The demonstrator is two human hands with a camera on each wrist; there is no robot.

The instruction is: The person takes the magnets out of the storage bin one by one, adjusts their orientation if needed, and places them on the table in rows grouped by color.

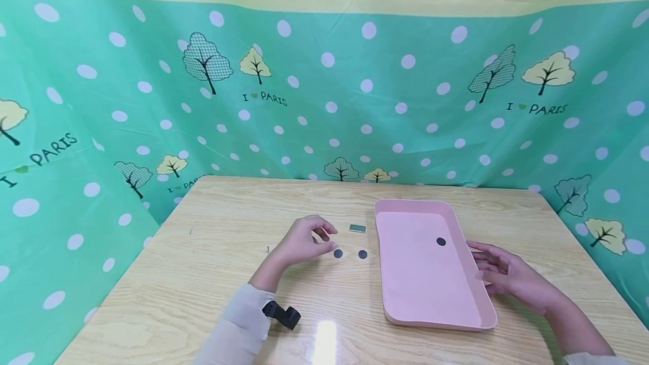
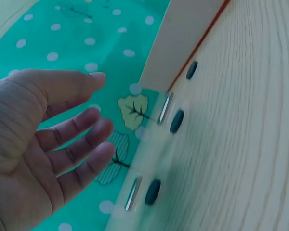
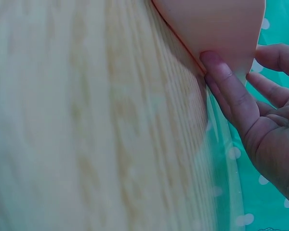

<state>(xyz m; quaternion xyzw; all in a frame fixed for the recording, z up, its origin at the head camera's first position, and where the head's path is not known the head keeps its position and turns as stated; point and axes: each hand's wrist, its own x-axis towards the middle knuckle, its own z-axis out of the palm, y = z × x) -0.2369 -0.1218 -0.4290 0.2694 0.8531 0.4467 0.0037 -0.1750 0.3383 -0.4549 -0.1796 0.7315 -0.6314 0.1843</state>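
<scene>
My left hand (image 1: 307, 241) hovers over the table with its fingers loosely bent, and it holds nothing. By its fingertips are two small dark discs, one (image 1: 338, 253) close to the thumb and another (image 1: 362, 254) further right. A small silvery rectangular piece (image 1: 357, 228) lies behind them. Several dark discs (image 2: 177, 121) and two thin shiny pieces (image 2: 164, 108) show past the fingers in the left wrist view. My right hand (image 1: 512, 275) touches the outer right wall of a pink tray (image 1: 426, 292), its fingertips at the rim. One dark disc (image 1: 441, 241) lies inside the tray.
The wooden table (image 1: 167, 308) ends at a green dotted curtain (image 1: 304, 89) behind and at the sides. A tiny thin piece (image 1: 267, 249) lies left of my left wrist. A black strap (image 1: 281, 314) is on my left forearm.
</scene>
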